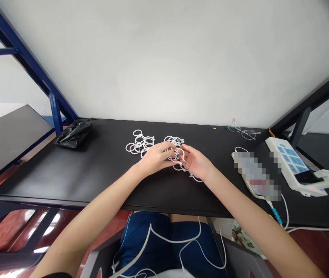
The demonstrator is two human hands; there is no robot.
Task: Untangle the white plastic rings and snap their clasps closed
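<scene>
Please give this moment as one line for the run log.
left hand: at white ring; right hand: at same ring; grip: unclear; other rings: on desk; bag: left; glasses, phone: right

shorts (164,256): navy blue | side piping (126,228): thin, white | forearms (106,204): bare

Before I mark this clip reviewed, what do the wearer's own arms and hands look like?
The left hand and right hand wear no gloves, and no watch or band shows at either wrist. The left forearm and right forearm are bare, without visible markings. What looks like a black sleeve edge shows near the left elbow.
</scene>
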